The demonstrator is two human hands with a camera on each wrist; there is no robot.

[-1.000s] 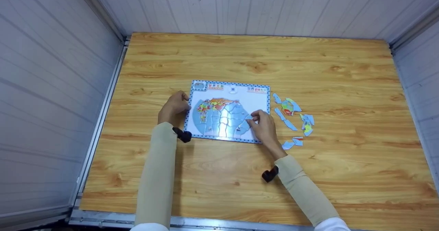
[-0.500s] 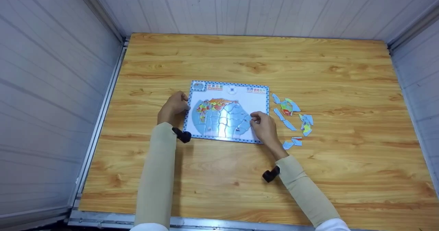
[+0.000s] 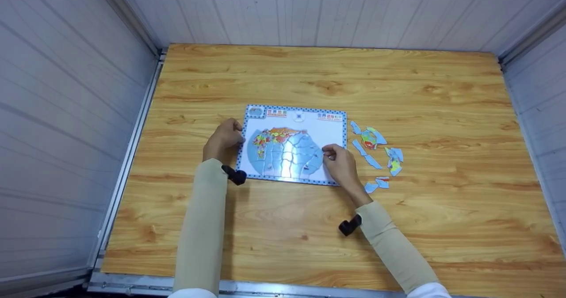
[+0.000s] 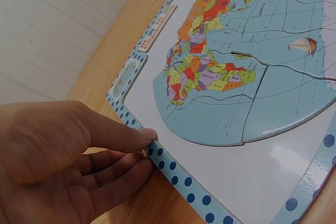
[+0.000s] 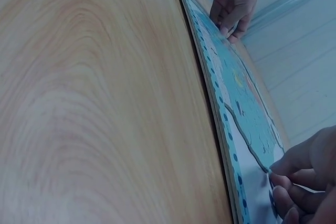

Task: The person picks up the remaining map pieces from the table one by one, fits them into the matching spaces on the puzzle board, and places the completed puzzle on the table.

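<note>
On the surface (image 3: 274, 245), the world-map puzzle board (image 3: 327, 134) looks light and stiff, best held by its edge, where the left hand (image 3: 226, 135) pinches; the right hand's (image 3: 342, 164) fingers curl at the map (image 3: 275, 157), grip unclear.

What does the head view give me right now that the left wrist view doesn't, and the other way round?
Only the head view: the loose puzzle pieces lying to the right of the board, the right hand at the right edge of the map, and both sleeves.

Only the left wrist view: the thumb of the left hand on the dotted border, and a printed sailing boat clear enough to recognise.

Both: the left hand at the board's left edge, the map and part of the wooden table.
</note>
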